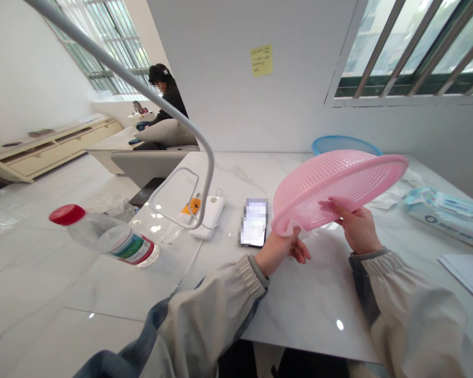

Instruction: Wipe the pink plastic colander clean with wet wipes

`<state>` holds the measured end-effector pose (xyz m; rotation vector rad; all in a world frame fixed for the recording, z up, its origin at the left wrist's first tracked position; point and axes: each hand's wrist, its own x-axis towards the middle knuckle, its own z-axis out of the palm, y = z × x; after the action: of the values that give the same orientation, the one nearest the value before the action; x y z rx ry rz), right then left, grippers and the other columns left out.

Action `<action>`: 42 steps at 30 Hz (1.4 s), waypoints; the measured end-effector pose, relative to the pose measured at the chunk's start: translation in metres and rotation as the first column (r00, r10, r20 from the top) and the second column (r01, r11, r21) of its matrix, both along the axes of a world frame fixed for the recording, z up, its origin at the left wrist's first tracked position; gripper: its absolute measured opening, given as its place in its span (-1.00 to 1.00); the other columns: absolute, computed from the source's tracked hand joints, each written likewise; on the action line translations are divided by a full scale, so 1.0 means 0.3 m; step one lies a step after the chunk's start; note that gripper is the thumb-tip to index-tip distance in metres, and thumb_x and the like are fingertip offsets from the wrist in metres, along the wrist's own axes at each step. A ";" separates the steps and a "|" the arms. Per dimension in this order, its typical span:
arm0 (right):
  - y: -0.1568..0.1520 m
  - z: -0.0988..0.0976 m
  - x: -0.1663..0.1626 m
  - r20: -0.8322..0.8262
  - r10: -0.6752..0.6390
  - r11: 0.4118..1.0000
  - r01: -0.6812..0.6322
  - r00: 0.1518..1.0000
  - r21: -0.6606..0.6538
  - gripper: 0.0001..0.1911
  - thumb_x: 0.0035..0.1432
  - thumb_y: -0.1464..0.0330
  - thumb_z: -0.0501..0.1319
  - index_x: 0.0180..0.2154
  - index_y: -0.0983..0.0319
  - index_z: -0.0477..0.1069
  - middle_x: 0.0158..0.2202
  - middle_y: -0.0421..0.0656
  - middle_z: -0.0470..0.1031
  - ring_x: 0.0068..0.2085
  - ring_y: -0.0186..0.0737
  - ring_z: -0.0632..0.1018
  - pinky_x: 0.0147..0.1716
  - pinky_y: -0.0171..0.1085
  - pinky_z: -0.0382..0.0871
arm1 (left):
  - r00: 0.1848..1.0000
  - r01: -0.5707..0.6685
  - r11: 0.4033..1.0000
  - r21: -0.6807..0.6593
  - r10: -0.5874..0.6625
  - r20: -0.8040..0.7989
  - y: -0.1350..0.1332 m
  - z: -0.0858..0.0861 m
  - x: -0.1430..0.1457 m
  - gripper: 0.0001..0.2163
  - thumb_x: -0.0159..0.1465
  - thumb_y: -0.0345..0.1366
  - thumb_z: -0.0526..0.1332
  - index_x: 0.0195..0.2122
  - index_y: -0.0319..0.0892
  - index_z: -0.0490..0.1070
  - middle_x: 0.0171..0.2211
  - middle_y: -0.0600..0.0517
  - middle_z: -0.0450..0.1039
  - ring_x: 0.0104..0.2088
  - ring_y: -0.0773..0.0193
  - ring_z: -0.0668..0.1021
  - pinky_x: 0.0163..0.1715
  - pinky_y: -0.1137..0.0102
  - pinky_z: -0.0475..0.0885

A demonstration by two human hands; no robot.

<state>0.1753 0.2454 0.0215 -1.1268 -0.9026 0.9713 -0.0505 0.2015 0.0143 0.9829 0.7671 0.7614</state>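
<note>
A pink mesh basket (331,168) is held up over the table, tilted so that its open side faces me. My right hand (358,228) grips its near rim, with fingers reaching against the inside mesh. At the near left rim my left hand (279,252) presses a thin white wipe (287,229) onto the edge. Its fingers are curled, and the basket hides part of them. Left of the basket lies a phone (254,223) with its screen lit.
A blue basket (347,144) stands behind the pink one. On the right are a wipes pack (445,212) and white paper (467,273). A water bottle (106,236), a white power bank (208,218) and a curved lamp arm (173,113) are leftward. A person (167,100) sits beyond.
</note>
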 end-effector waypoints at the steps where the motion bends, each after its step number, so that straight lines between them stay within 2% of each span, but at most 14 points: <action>1: 0.000 0.001 0.005 0.026 -0.021 1.000 0.021 0.999 0.013 -0.53 0.03 0.07 0.60 -0.13 0.24 0.69 -0.10 0.03 0.72 -0.06 0.09 0.74 -0.08 -0.01 0.71 | 1.000 0.001 1.000 -0.003 -0.001 -0.002 0.000 -0.001 -0.001 -0.42 0.26 0.29 0.28 -0.35 -0.24 0.44 -0.52 -0.06 0.59 -0.61 0.32 0.54 -0.51 0.40 0.41; 5: 0.005 0.005 0.032 0.166 -0.123 0.989 0.106 0.979 0.107 -0.56 0.12 0.04 0.56 -0.15 0.25 0.70 -0.12 0.02 0.73 -0.05 0.08 0.73 0.08 0.06 0.66 | 1.000 -0.001 1.000 -0.001 0.001 -0.008 0.000 0.001 -0.004 -0.42 0.27 0.26 0.31 -0.13 -0.26 0.42 -0.53 -0.04 0.60 -0.62 0.28 0.55 -0.53 0.40 0.42; 8: 0.008 0.007 0.046 0.238 -0.223 0.968 0.186 0.945 0.169 -0.55 0.15 0.01 0.53 -0.15 0.24 0.70 -0.16 0.00 0.73 -0.06 0.09 0.73 0.12 0.12 0.62 | 1.000 0.007 1.000 0.007 -0.006 -0.018 -0.003 0.011 -0.005 -0.34 0.28 0.23 0.31 0.09 -0.28 0.34 -0.53 -0.02 0.61 -0.63 0.25 0.56 -0.54 0.40 0.42; 11: 0.011 0.004 0.051 0.250 -0.291 0.948 0.244 0.924 0.203 -0.56 0.14 0.01 0.54 -0.15 0.22 0.69 -0.17 -0.02 0.73 -0.09 0.09 0.73 0.11 0.14 0.62 | 0.999 0.014 1.000 0.013 -0.014 -0.029 -0.007 0.018 -0.004 -0.29 0.31 0.21 0.30 0.22 -0.29 0.24 -0.54 0.00 0.61 -0.63 0.23 0.57 -0.54 0.40 0.42; 13: 0.014 -0.002 0.050 0.221 -0.292 0.947 0.249 0.931 0.201 -0.54 0.11 0.01 0.55 -0.15 0.23 0.69 -0.18 -0.01 0.73 -0.11 0.08 0.73 0.08 0.13 0.63 | 1.000 -0.001 1.000 0.019 0.002 -0.019 -0.007 0.017 -0.003 -0.28 0.30 0.21 0.30 0.22 -0.30 0.25 -0.54 -0.01 0.61 -0.63 0.24 0.56 -0.55 0.41 0.42; 17: 0.024 -0.019 0.044 0.097 -0.173 0.978 0.159 0.980 0.137 -0.52 0.12 0.00 0.54 -0.12 0.24 0.68 -0.14 0.02 0.72 -0.11 0.04 0.74 -0.02 0.01 0.67 | 0.998 -0.049 0.999 0.005 0.049 0.032 -0.004 0.009 -0.003 -0.30 0.27 0.22 0.33 0.14 -0.32 0.31 -0.52 -0.05 0.62 -0.63 0.29 0.53 -0.53 0.42 0.42; 21: 0.022 -0.038 0.025 0.092 0.040 0.996 -0.046 0.995 0.070 -0.53 0.13 -0.01 0.52 -0.09 0.19 0.67 -0.02 0.00 0.70 -0.03 0.05 0.70 -0.10 -0.05 0.68 | 0.993 -0.056 0.998 0.008 0.055 0.104 -0.007 0.012 0.002 -0.34 0.28 0.21 0.34 0.08 -0.31 0.36 -0.44 -0.12 0.67 -0.58 0.29 0.56 -0.45 0.40 0.46; 24: 0.002 -0.050 -0.002 0.119 0.228 0.972 -0.220 0.966 -0.077 -0.46 0.05 -0.01 0.57 -0.02 0.12 0.67 -0.01 -0.06 0.69 -0.05 0.03 0.68 -0.17 -0.07 0.66 | 0.989 -0.048 0.998 0.040 0.042 0.143 -0.012 0.022 0.009 -0.39 0.31 0.20 0.32 0.04 -0.31 0.40 -0.41 -0.13 0.68 -0.56 0.29 0.57 -0.40 0.37 0.48; 27: -0.022 -0.058 -0.025 0.114 0.355 0.919 -0.324 0.928 -0.225 -0.46 -0.01 -0.03 0.59 -0.07 0.12 0.69 -0.12 -0.09 0.69 -0.14 -0.06 0.66 -0.24 -0.16 0.61 | 0.991 -0.049 0.997 0.058 0.041 0.130 -0.014 0.030 0.012 -0.42 0.33 0.18 0.30 0.00 -0.32 0.43 -0.43 -0.12 0.67 -0.57 0.29 0.56 -0.41 0.37 0.48; 33: -0.025 -0.070 -0.016 0.103 0.371 0.901 -0.331 0.923 -0.282 -0.47 0.03 -0.02 0.55 -0.02 0.09 0.68 -0.08 -0.09 0.68 -0.10 -0.05 0.63 -0.18 -0.12 0.58 | 0.994 -0.036 0.999 0.037 0.032 0.103 -0.013 0.029 0.012 -0.42 0.31 0.19 0.30 -0.03 -0.33 0.43 -0.45 -0.12 0.66 -0.58 0.29 0.56 -0.43 0.37 0.47; 42: -0.025 -0.064 -0.011 0.065 0.361 0.907 -0.335 0.930 -0.255 -0.51 0.06 0.03 0.55 -0.01 0.07 0.69 -0.04 -0.09 0.69 -0.07 -0.01 0.64 -0.16 -0.09 0.57 | 0.995 -0.011 1.000 0.026 0.008 0.102 -0.011 0.022 0.014 -0.40 0.29 0.21 0.32 -0.02 -0.32 0.44 -0.44 -0.12 0.66 -0.56 0.29 0.56 -0.41 0.37 0.47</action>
<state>0.1719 0.2379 0.0023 -1.2572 -1.1243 1.3511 -0.0464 0.1982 0.0208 0.9575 0.6751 0.8255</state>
